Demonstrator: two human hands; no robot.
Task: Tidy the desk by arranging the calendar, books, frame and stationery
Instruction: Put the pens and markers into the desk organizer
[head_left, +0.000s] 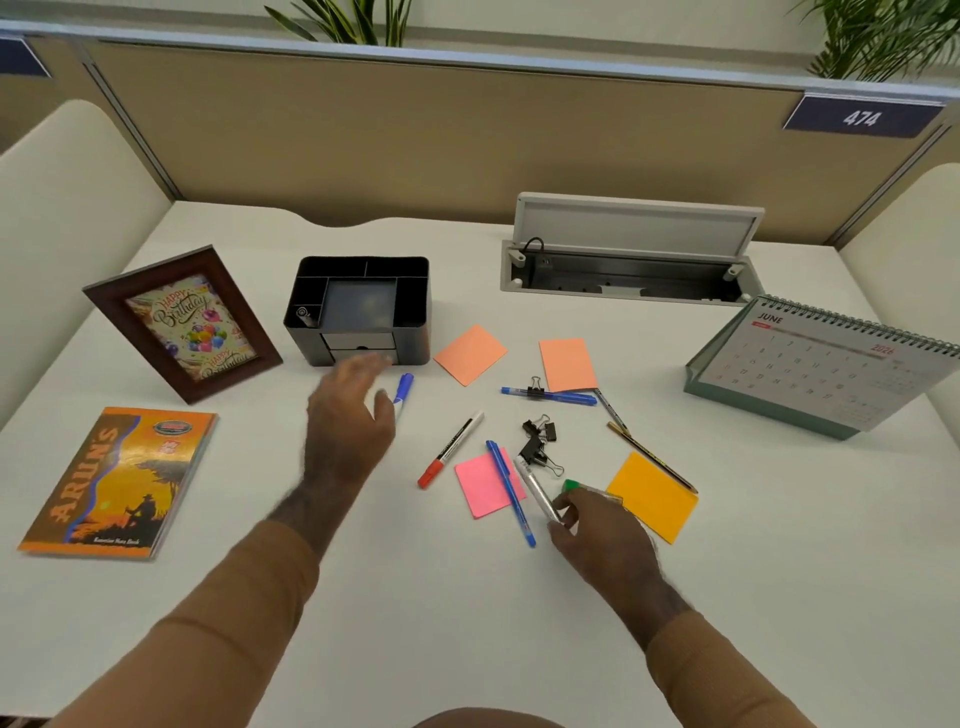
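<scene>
On the white tabletop (467, 597) the tidying looks barely begun: the picture frame (182, 325) stands at the left beside the black organiser (358, 312), the book (122, 480) lies flat near the left edge, and the desk calendar (826, 364) stands far right, but pens, binder clips (540, 441) and sticky notes are scattered across the middle and the organiser's compartments look almost empty. The left hand (348, 410) hovers just in front of the organiser, blurred, its fingers spread and holding nothing; a blue-capped marker (402, 392) lies just beside it, its long axis running roughly away from the person, cap toward the organiser. The right hand (597, 530) pinches a silver marker (537, 491) with its fingers curled; the marker slants up-left, its far end lying beside the blue pen (511, 493), at the edge of the pink note (485, 488).
</scene>
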